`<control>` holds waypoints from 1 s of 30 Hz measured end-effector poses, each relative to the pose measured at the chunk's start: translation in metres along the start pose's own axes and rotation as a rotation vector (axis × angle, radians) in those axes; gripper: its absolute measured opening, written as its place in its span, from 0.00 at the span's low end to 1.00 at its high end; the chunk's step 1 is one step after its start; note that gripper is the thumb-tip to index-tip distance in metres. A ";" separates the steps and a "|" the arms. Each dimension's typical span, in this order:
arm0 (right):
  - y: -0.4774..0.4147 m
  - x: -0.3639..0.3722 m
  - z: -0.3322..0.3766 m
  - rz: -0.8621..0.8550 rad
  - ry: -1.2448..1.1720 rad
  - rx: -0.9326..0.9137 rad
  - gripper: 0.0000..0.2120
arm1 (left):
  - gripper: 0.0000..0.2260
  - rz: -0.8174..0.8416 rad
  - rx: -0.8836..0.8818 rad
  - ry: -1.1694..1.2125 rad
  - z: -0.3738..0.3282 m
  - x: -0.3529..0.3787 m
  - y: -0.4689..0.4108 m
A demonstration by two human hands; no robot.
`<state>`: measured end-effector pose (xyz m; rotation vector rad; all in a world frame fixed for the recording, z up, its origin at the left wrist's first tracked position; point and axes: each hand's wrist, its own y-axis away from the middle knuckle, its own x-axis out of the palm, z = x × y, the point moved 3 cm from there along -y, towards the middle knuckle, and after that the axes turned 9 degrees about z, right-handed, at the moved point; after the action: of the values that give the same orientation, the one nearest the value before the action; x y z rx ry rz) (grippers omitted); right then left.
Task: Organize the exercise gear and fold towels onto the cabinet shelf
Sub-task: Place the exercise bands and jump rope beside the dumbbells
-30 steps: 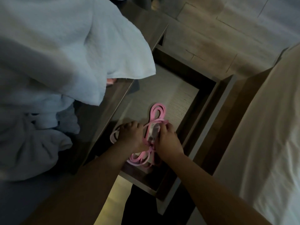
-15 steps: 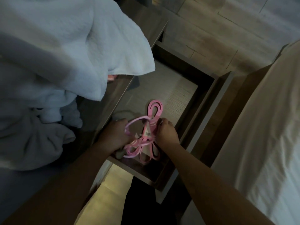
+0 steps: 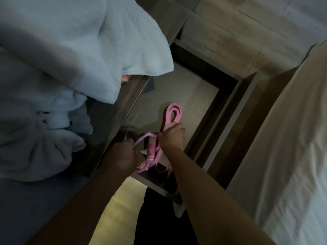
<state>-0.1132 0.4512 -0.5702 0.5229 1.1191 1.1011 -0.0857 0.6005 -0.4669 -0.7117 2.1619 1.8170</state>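
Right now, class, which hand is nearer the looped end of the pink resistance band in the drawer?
Right. The right hand pinches the pink resistance band just below its loop; the left hand is farther back, gripping a thin pink cord.

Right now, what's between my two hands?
The pink strap bundle, held by the left hand and right hand, in the head view.

Past the fingers (image 3: 177,128) the drawer floor (image 3: 198,92) lies open; the drawer wall (image 3: 217,112) hems the right, and a towel (image 3: 132,55) overhangs the counter (image 3: 115,121) leftward.
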 end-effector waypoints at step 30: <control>0.137 -0.156 -0.075 0.515 -1.012 0.264 0.13 | 0.14 0.109 0.089 0.293 -0.056 0.009 0.136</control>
<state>-0.2435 0.3551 -0.4204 1.4368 0.2194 0.9078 -0.1537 0.5594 -0.3430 -0.9049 2.4948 1.7466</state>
